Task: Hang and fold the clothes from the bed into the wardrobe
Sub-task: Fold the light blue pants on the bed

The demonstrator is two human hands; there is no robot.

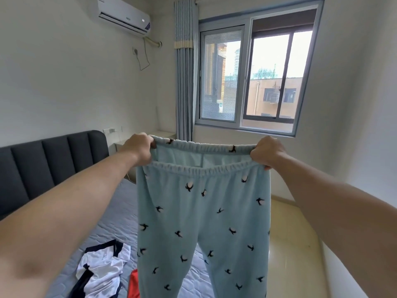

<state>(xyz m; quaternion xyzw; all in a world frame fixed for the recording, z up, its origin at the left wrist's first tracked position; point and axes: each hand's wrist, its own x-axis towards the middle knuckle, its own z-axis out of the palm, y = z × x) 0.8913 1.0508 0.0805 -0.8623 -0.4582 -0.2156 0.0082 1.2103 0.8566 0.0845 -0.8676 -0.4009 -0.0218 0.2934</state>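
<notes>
Pale blue bird-print trousers (202, 211) held up, spread above the bed (116, 216), legs hanging. Grip of left hand (138, 148) and right hand (266, 152) clamped on the waistband ends. Below on the bed, a crumpled white-and-navy garment (103, 269); beside it a red cloth (134, 284), possibly another garment, mostly hidden.

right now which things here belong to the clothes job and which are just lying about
Job: blue trousers, held by left hand and right hand; white and navy garment; red garment; bed.
Just there: air conditioner; curtain; window.
</notes>
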